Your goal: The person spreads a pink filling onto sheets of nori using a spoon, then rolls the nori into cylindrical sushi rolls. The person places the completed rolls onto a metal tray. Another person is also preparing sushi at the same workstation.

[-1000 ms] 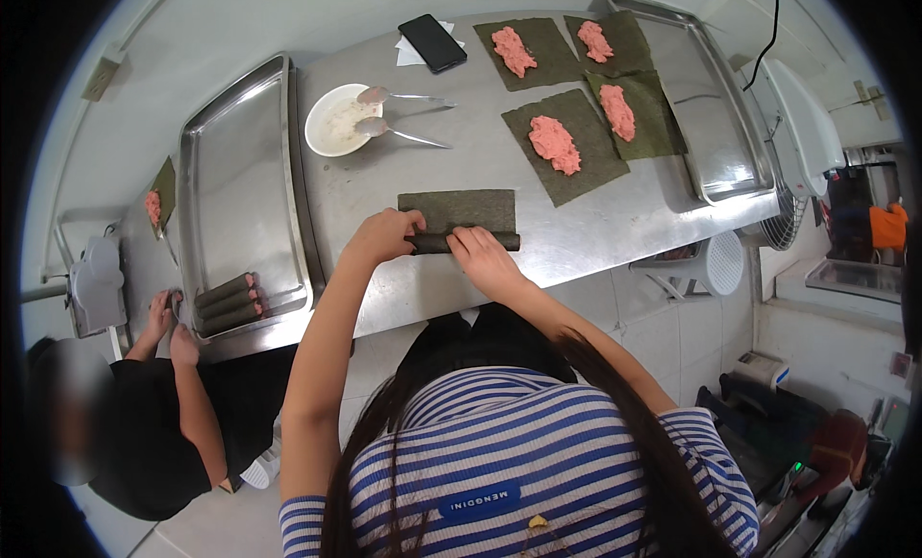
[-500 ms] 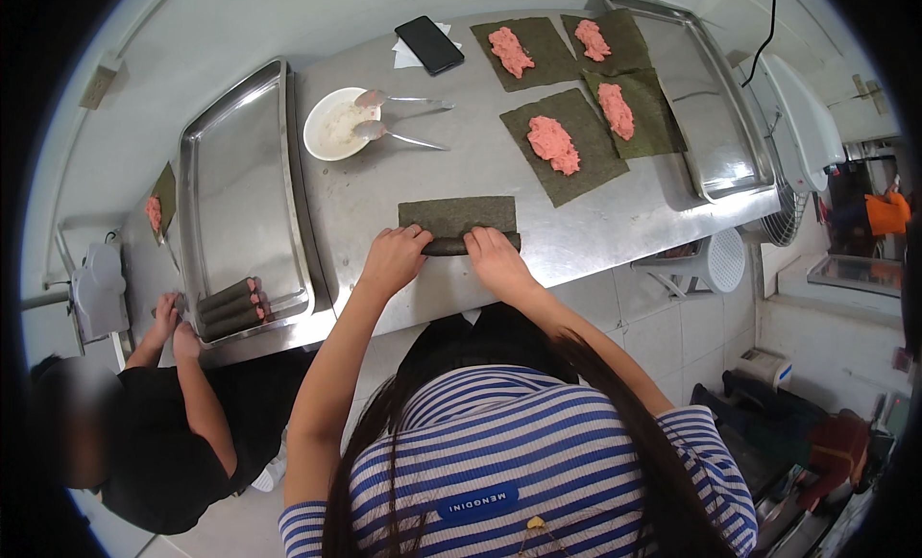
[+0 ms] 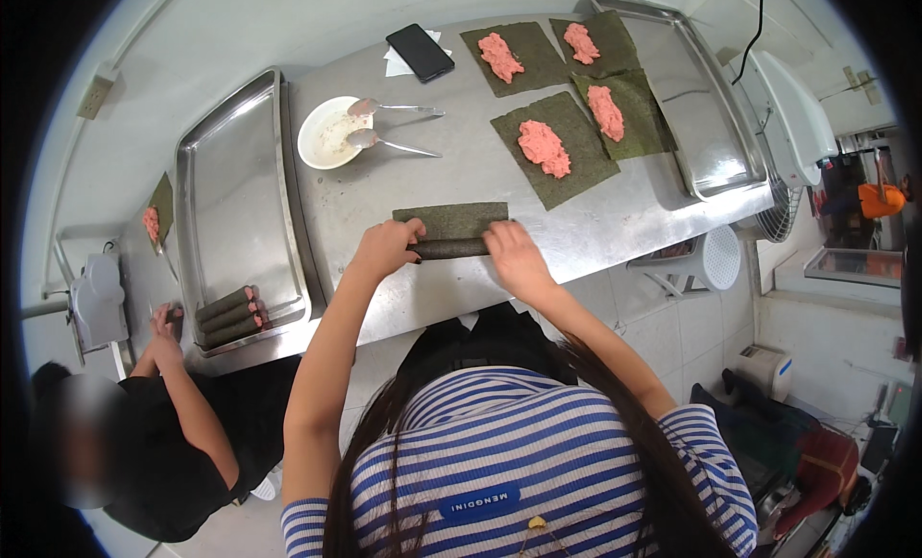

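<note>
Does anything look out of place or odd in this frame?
The black smartphone stands out: it lies on white paper on the metal worktable, where uncovered pink filling is laid out. One seaweed sheet also sits askew, its right edge appearing to lap onto the right-hand tray.

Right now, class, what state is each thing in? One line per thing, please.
Nearest seaweed sheet: partly rolled, far part flat.
Left hand: on the rolled part's left end.
Right hand: on its right end.
Four seaweed sheets at right: unrolled, topped with pink filling.
White bowl: upright, residue inside.
Two spoons: resting on its rim.
Phone: screen dark.
Left tray: holding finished rolls.
</note>
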Tool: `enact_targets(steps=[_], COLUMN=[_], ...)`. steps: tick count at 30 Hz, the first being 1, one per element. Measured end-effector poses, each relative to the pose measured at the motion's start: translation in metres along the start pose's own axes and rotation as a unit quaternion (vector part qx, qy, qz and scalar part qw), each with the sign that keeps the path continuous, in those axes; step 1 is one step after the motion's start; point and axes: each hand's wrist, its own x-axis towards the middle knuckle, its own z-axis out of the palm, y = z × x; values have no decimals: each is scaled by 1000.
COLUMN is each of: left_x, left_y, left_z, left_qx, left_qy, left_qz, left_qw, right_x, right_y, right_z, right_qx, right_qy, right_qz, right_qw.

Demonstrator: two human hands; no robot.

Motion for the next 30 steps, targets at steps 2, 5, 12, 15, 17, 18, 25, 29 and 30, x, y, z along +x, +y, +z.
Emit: enact_targets(steps=[2, 5, 12, 15, 17, 18, 25, 29, 30], left_x=[7, 15, -15, -20, -19, -18, -14, -11, -11], left_y=[3, 4, 4, 3, 3, 3, -2, -3, -4], left_z=[-7, -13, 6, 16, 18, 19, 20, 17, 17], left_qx=[0, -12, 56, 77, 70, 70, 82, 85, 82], left_qy=[-24, -64, 108, 133, 124, 125, 112, 96, 97], left_qz=[-7, -30, 101, 101, 72, 73, 54, 51, 52], left_qw=[1000, 997, 987, 983, 987, 987, 989, 990, 991], right_x=[14, 31, 35, 38, 38, 38, 18, 3, 2], right_y=[-12, -28, -34, -35, -33, -32, -15, 1, 4], right_z=[1, 21, 41, 38, 38, 38, 25, 17, 14], right_qx=[21, 22, 25, 17, 4, -3, -34, -21, -18], right_qy=[23, 35, 15, -26, -27, -28, -30, -27, -24], right_qz=[-73, -113, -85, -78, -79, -78, -13, 26, 31], right_qw=[997, 993, 996, 997, 997, 997, 999, 999, 999])
